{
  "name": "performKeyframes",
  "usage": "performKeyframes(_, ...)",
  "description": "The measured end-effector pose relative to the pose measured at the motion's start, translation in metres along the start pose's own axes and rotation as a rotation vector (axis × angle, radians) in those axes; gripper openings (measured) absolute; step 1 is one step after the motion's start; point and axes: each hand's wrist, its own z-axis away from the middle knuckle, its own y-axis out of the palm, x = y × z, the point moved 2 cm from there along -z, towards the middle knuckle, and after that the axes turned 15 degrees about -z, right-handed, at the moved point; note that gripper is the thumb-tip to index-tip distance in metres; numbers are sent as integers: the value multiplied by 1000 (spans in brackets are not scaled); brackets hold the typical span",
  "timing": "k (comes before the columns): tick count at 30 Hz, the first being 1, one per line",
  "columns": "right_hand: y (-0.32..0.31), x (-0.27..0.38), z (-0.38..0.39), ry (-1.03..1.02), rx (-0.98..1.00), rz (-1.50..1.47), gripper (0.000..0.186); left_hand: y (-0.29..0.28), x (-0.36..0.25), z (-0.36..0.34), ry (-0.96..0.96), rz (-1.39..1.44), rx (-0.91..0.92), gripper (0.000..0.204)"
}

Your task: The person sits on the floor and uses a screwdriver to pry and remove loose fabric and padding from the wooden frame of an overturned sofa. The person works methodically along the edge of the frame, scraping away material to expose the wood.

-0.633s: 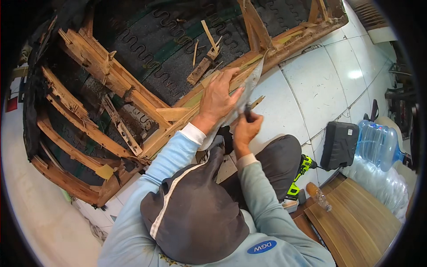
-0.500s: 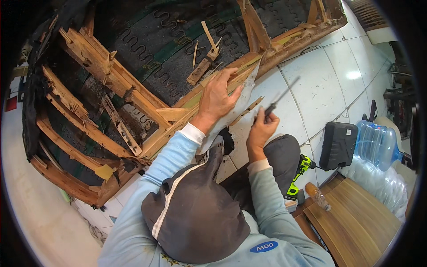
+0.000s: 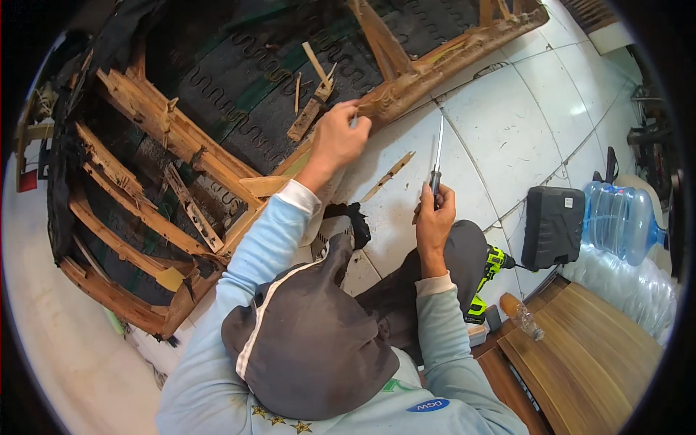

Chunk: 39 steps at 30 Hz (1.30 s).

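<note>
A screwdriver (image 3: 438, 152) with a dark handle points away from me, gripped in my right hand (image 3: 435, 214) above the tiled floor. My left hand (image 3: 339, 141) is closed at the near rail of an overturned sofa frame (image 3: 225, 170); whatever its curled fingers hold is hidden. Brown covering fabric (image 3: 406, 94) wraps the rail beyond that hand. Inside the frame, zigzag springs (image 3: 250, 134) run across dark backing. A broken piece of wood (image 3: 308, 119) lies on that backing, close to my left hand. On the floor between my hands rests a wood splinter (image 3: 389, 176).
A green cordless drill (image 3: 487, 283) stands by my right knee. Farther right are a black tool case (image 3: 553, 228), a blue water jug (image 3: 616, 221) and clear plastic wrap (image 3: 623, 283). Wood-grain panels (image 3: 580, 355) with a small bottle (image 3: 522, 317) lie at the lower right.
My left hand has curled its spread fingers and shifted slightly left; the pale fabric flap beside it no longer shows. The screwdriver has swung more upright, and my right hand is slightly lower.
</note>
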Motion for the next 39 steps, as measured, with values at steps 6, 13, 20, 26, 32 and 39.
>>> performKeyframes(6,13,1,3,-22,140,-85,29,9,-33,14,303,-161,-43,25)
performKeyframes(13,40,9,30,7,318,-267,29,24,-47,52,345,-546,71,43)
performKeyframes(20,72,6,49,252,223,-154,33,-10,-22,67,445,-432,211,51)
performKeyframes(26,141,-1,72,384,149,-402,35,-38,-5,48,293,-264,-104,42)
performKeyframes(32,188,-1,50,330,-57,-577,42,-27,31,31,22,182,70,42)
performKeyframes(39,161,-40,-2,-25,-165,-152,35,-20,34,31,33,169,120,46)
